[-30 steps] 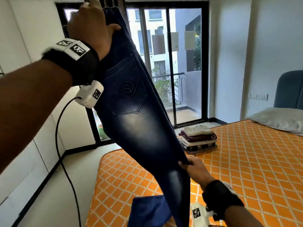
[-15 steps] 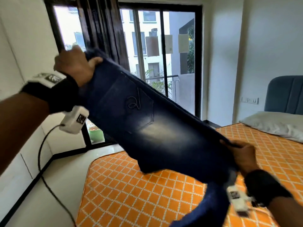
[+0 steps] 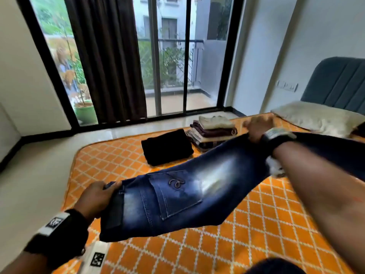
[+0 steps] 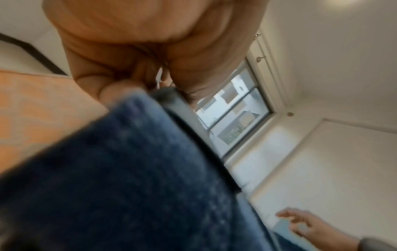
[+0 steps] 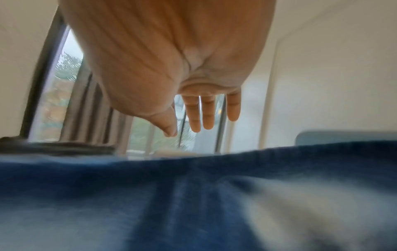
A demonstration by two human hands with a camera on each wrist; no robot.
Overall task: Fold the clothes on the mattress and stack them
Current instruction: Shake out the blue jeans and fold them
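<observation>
Blue jeans [image 3: 177,198] stretch almost level above the orange patterned mattress [image 3: 256,244], back pocket up. My left hand [image 3: 96,196] grips the waistband at the lower left; in the left wrist view its curled fingers [image 4: 128,73] pinch the denim [image 4: 128,178]. My right hand [image 3: 256,125] is at the far right, above the legs. In the right wrist view its fingers [image 5: 201,112] are straight and hold nothing, with the denim [image 5: 171,195] passing beneath the wrist. A stack of folded clothes [image 3: 213,131] sits at the mattress's far edge, with a folded black garment [image 3: 167,147] beside it.
A pillow [image 3: 316,117] and a blue headboard [image 3: 335,80] are at the right. Beyond the mattress are a strip of floor [image 3: 39,175], a dark curtain [image 3: 110,66] and a glass balcony door [image 3: 171,66].
The jeans came down from hanging upright to nearly level over the mattress. My left hand dropped low with the waistband. My right hand swung out right and let go of the leg.
</observation>
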